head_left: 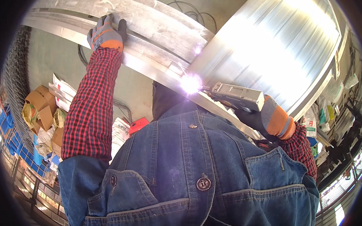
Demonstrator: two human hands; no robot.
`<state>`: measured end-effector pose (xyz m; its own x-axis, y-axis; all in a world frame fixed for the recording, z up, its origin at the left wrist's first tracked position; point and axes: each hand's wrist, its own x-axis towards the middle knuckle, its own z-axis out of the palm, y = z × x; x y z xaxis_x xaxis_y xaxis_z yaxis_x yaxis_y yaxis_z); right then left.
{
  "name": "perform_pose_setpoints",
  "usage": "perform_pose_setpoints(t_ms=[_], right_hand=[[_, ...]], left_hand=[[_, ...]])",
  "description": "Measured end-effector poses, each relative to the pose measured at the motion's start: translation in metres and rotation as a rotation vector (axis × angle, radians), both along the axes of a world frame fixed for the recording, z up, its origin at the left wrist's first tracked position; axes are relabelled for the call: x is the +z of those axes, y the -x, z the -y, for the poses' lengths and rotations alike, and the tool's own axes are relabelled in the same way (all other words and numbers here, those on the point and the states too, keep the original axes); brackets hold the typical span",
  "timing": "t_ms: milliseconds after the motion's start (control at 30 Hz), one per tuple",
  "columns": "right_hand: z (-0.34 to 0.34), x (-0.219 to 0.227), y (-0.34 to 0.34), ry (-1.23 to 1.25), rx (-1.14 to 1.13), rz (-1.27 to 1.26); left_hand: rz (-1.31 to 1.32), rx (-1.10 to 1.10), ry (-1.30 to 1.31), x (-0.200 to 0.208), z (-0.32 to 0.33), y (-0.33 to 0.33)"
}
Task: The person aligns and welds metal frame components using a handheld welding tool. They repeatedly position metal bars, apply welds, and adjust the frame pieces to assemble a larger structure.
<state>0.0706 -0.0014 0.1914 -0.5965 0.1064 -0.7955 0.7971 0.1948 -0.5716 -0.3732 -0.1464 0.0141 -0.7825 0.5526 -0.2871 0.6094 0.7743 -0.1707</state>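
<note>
My right hand, in a grey and orange glove with a dark palm, is closed round the grip of a handheld welding gun. The gun's nozzle points left at a dazzling spot of light, where a metal rail meets the ribbed silvery metal panel. The glare hides the seam itself. Farther left, my gloved left hand lies over the rail, its fingers bent across the top and the thumb apart. Its fingertips are partly out of sight.
Dark cables lie on the floor behind the rails. At the left, cardboard boxes and bags stand near dark mesh. A red object shows beside my jacket. Scrap and packaging are heaped at the right.
</note>
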Motion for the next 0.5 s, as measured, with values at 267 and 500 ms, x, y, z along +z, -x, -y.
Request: perform_pose_setpoints(t_ms=[267, 500], right_hand=[[-0.0013, 0.0027, -0.0022, 0.009, -0.001, -0.002], [-0.0029, 0.0045, -0.0051, 0.021, -0.009, -0.003]], left_hand=[[0.006, 0.009, 0.010, -0.0015, 0.0005, 0.0012], [-0.002, 0.005, 0.022, 0.0016, -0.0015, -0.0015]])
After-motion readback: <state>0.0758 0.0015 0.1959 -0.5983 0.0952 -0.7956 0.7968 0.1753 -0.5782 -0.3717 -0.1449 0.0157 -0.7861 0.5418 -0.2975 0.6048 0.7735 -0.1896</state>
